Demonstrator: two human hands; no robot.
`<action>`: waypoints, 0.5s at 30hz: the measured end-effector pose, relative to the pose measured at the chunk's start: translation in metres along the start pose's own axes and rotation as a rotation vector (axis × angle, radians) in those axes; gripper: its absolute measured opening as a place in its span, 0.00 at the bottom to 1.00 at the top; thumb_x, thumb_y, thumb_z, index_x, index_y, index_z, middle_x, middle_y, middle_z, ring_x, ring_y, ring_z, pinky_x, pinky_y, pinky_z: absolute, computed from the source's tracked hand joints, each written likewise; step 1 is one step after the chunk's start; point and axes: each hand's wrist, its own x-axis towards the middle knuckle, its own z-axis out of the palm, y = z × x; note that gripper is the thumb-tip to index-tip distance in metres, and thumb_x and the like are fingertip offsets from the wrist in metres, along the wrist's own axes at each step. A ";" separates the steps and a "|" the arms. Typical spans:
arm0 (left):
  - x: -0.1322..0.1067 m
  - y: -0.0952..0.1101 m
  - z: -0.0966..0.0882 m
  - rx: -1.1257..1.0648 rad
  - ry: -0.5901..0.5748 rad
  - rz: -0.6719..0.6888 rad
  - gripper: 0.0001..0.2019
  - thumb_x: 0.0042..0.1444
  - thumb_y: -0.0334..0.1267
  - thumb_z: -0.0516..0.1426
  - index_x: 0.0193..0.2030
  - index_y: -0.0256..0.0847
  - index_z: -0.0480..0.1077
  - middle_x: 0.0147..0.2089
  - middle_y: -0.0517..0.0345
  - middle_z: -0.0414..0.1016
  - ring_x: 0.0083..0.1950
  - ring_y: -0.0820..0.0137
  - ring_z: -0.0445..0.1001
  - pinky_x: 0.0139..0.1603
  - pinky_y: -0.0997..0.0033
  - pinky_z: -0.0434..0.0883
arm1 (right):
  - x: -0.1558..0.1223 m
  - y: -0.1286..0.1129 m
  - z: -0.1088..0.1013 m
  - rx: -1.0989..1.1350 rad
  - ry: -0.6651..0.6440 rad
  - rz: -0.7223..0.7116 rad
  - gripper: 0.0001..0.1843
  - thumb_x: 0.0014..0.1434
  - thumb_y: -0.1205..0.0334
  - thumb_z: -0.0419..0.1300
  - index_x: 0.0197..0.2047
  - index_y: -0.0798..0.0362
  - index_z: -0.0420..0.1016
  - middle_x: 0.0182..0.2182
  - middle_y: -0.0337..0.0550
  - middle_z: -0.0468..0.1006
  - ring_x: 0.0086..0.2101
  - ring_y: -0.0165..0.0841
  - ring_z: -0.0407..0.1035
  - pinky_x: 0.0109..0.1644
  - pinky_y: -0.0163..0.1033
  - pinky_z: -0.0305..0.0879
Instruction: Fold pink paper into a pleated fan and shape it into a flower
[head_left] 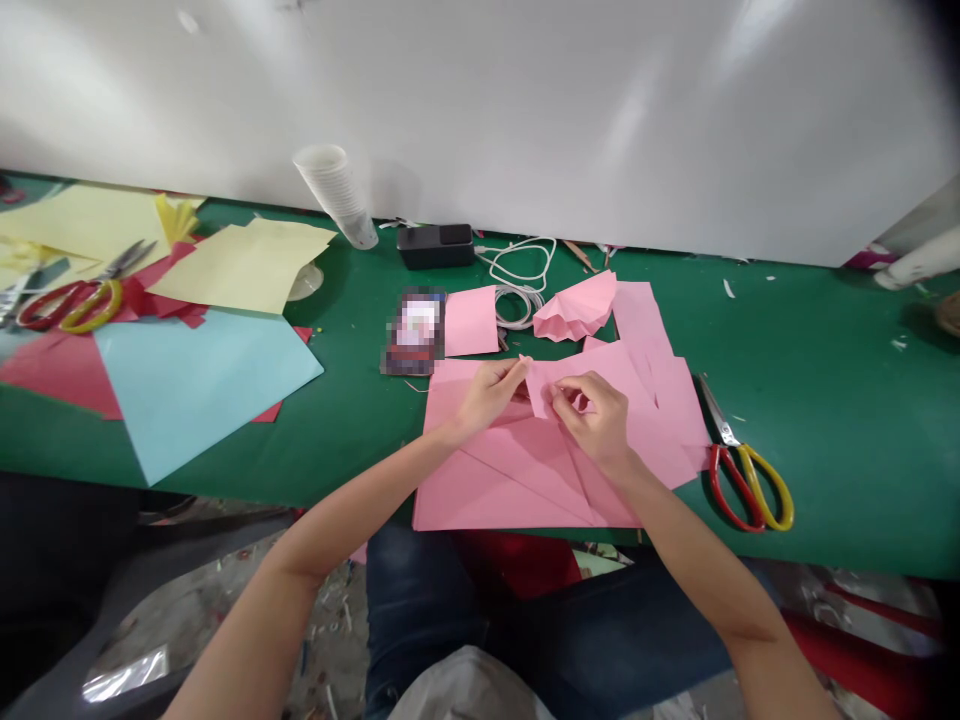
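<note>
My left hand (491, 390) pinches the upper left corner of a small piece of pink paper (541, 388). On the right side of that piece, the thumb and fingers of my right hand (596, 410) are closed together on its edge. Both hands are just above a stack of larger pink sheets (499, 490) at the table's front edge. A pleated pink paper fan (577, 308) lies behind my right hand. To the right of the stack rest scissors (739, 460) with one red and one yellow handle.
A phone (415, 332) and a pink paper square (471, 321) lie behind the stack. Farther back are a black box (436, 246), a coiled white cable (517, 300) and stacked paper cups (337, 195). Leftward lie a light blue sheet (210, 385), yellow sheets (247, 265) and second scissors (94, 295).
</note>
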 end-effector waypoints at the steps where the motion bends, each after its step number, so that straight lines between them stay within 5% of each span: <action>1: 0.000 0.001 0.000 0.015 -0.021 -0.003 0.19 0.49 0.51 0.60 0.23 0.36 0.64 0.23 0.61 0.68 0.27 0.74 0.71 0.32 0.70 0.73 | 0.000 0.002 0.000 -0.031 0.020 -0.034 0.03 0.57 0.66 0.60 0.31 0.51 0.73 0.26 0.38 0.76 0.23 0.27 0.67 0.26 0.34 0.65; 8: -0.001 0.003 -0.003 -0.017 -0.030 -0.006 0.13 0.48 0.44 0.60 0.26 0.35 0.68 0.24 0.62 0.69 0.28 0.76 0.70 0.35 0.71 0.73 | -0.002 0.013 -0.001 -0.181 0.019 -0.320 0.09 0.58 0.66 0.60 0.43 0.49 0.77 0.35 0.44 0.82 0.34 0.34 0.77 0.37 0.39 0.74; 15: -0.001 0.000 -0.003 -0.027 -0.021 0.038 0.12 0.46 0.42 0.63 0.27 0.34 0.70 0.25 0.61 0.72 0.27 0.76 0.70 0.33 0.72 0.73 | -0.005 0.014 0.001 -0.146 0.049 -0.385 0.18 0.58 0.69 0.59 0.52 0.49 0.75 0.40 0.46 0.82 0.36 0.37 0.78 0.38 0.41 0.77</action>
